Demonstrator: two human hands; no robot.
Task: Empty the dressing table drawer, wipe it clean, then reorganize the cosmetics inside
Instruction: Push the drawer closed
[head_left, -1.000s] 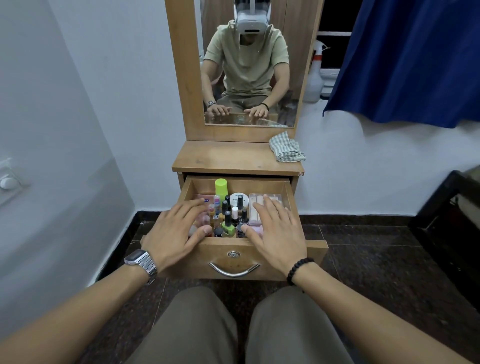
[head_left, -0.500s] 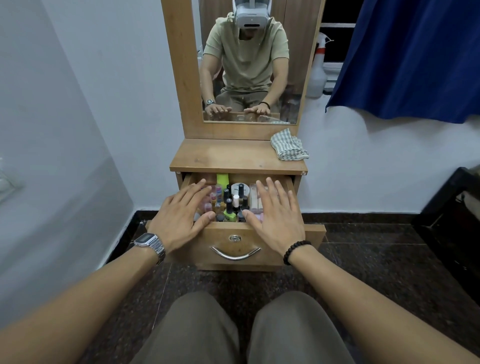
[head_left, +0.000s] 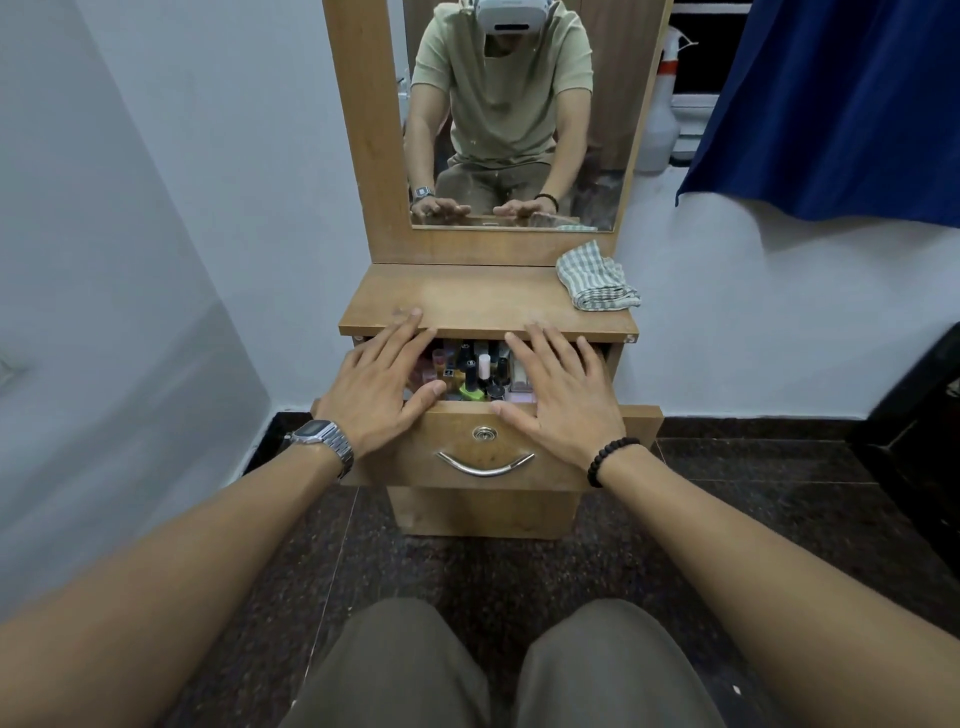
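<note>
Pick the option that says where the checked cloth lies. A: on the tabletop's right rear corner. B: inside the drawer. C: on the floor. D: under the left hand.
A: the checked cloth lies folded on the tabletop at its right rear corner, beside the mirror frame, apart from both hands.

This is a room in a home, most likely a bedroom corner. A narrow wooden dressing table (head_left: 483, 301) stands against a plain white wall, with a tall framed mirror (head_left: 511, 119) above it and a drawer (head_left: 485, 447) packed with nail polish bottles and other cosmetics (head_left: 475, 371). A dark blue curtain (head_left: 831, 104) hangs at the right, a folded checked cloth (head_left: 595, 278) lies on the tabletop, and the floor is dark speckled stone (head_left: 727, 493).
</note>
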